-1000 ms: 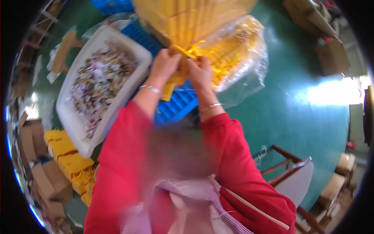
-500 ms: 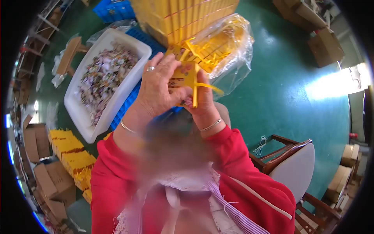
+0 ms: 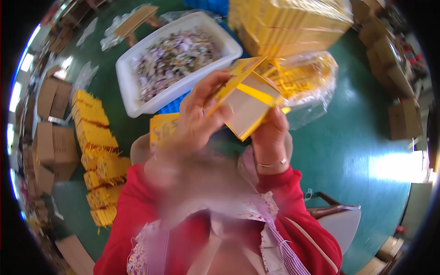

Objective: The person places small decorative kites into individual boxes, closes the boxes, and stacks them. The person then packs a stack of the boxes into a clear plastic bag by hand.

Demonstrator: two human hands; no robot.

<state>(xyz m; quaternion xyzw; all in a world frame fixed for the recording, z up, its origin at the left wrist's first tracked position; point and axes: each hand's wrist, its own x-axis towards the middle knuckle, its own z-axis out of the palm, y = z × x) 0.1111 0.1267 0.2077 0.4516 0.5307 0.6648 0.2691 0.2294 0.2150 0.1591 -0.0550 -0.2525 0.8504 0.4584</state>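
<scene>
A small yellow box (image 3: pixel 250 107) is held up between my two hands, its lid tilted open and a pale inside showing, with a yellow ribbon across it. My left hand (image 3: pixel 201 110) grips the lid side with thumb and fingers. My right hand (image 3: pixel 271 130) holds the lower right corner. Behind the box lies a clear plastic bag (image 3: pixel 316 78) of yellow pieces with ribbons. The white tub (image 3: pixel 123 75) of small wrapped packets stands beyond my left hand. Another yellow box (image 3: pixel 162 126) shows below and left of that hand.
A large stack of yellow boxes (image 3: pixel 293 30) rises behind the bag. Rows of yellow bundles (image 3: pixel 98 146) lie on the floor at left, near cardboard boxes (image 3: pixel 57 144). A chair (image 3: pixel 339 224) stands at lower right, with more cartons (image 3: pixel 403 119) along the right side.
The box, closed half a second ago, now has its lid raised. The view has turned, so the tub and stack appear further right. Earlier, both hands were at the ribbons by the stack.
</scene>
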